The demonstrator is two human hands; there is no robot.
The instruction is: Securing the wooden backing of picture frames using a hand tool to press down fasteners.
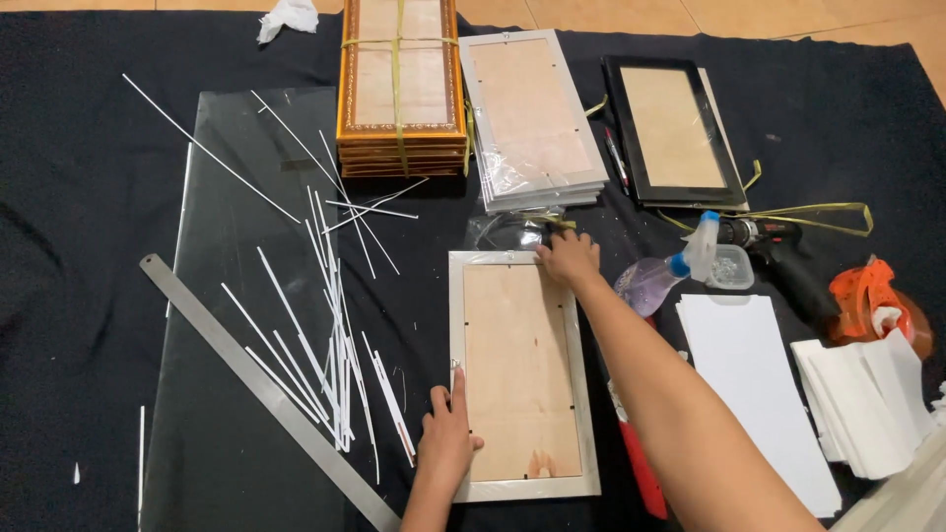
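One silver picture frame (522, 379) lying face down on the black cloth (79, 246), brown backing board showing, left hand (448, 433) flat on its lower left edge with fingers together, right hand (569, 258) fingers curled, pressing its top right corner, holding nothing

A single head-worn camera looks steeply down from close above onto a black cloth (79, 246) on the floor, facing toward twelve o'clock; the wearer's arms enter from six o'clock
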